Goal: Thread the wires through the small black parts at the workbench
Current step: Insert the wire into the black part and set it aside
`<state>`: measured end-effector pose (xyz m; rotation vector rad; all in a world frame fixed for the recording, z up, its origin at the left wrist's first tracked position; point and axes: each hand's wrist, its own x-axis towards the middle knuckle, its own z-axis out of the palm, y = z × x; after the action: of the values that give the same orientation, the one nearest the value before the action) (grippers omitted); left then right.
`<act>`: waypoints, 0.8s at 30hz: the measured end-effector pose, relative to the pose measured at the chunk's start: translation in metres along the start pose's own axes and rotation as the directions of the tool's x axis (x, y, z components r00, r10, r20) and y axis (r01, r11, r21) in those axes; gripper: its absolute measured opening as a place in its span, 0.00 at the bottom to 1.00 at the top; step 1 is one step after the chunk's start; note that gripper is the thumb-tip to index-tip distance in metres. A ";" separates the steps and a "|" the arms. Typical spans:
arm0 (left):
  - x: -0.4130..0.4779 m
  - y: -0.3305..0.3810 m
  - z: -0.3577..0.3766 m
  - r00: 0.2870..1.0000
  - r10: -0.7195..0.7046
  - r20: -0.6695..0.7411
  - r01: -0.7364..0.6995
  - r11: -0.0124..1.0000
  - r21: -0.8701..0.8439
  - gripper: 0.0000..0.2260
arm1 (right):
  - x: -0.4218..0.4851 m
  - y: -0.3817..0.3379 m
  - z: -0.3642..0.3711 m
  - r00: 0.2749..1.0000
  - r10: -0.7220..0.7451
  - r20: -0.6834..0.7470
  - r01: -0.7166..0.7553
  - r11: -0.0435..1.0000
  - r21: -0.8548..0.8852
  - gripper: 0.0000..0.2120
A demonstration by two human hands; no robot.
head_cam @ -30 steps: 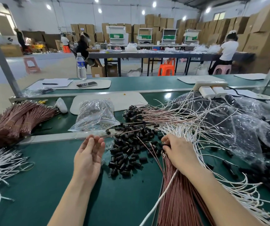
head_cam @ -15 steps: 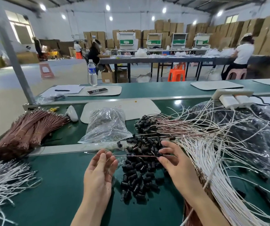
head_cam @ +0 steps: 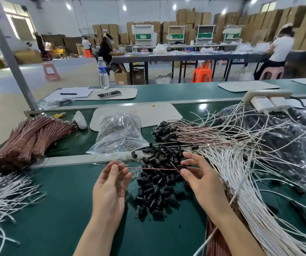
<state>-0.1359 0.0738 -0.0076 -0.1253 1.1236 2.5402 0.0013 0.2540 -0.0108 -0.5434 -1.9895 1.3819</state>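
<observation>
A thin brown wire [head_cam: 148, 168] stretches level above the green bench [head_cam: 59, 209], just over a pile of small black parts [head_cam: 157, 183]. My left hand [head_cam: 111, 185], palm up, pinches the wire's left end between thumb and fingertips. To the right of the pile, my right hand [head_cam: 200, 180] pinches the same wire with thumb and forefinger. Loose white wires [head_cam: 250, 182] fan out to the right of that hand. Brown wires [head_cam: 216, 239] lie under my right forearm. Behind the pile lie brown wires with black parts on their ends [head_cam: 167, 130].
Bundled brown wires [head_cam: 28, 139] and loose white wires [head_cam: 0, 196] lie at the left. A clear bag of parts [head_cam: 119, 135] and a white board [head_cam: 148, 113] sit behind the pile. A large plastic bag [head_cam: 296, 145] and a power strip [head_cam: 266, 97] fill the right.
My right hand left the wire heap with one brown wire. My left hand rose and took its other end. The wire is now held between both hands.
</observation>
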 end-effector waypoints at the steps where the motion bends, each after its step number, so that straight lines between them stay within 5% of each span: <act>1: 0.000 0.000 0.000 1.000 0.001 0.000 -0.001 1.000 0.004 0.05 | 0.000 0.000 0.000 1.000 0.002 0.003 -0.002 1.000 0.000 0.22; 18: 0.000 0.001 0.000 1.000 0.006 -0.006 -0.006 1.000 0.013 0.05 | -0.002 -0.001 0.001 0.999 0.005 0.046 -0.004 1.000 -0.025 0.22; 24: -0.004 -0.005 0.001 0.994 0.079 0.081 -0.090 0.986 0.141 0.05 | -0.002 -0.003 0.001 0.999 0.011 0.034 -0.012 1.000 0.024 0.20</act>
<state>-0.1305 0.0764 -0.0091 0.0561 1.3038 2.5023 0.0022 0.2514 -0.0086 -0.5250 -1.9967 1.4288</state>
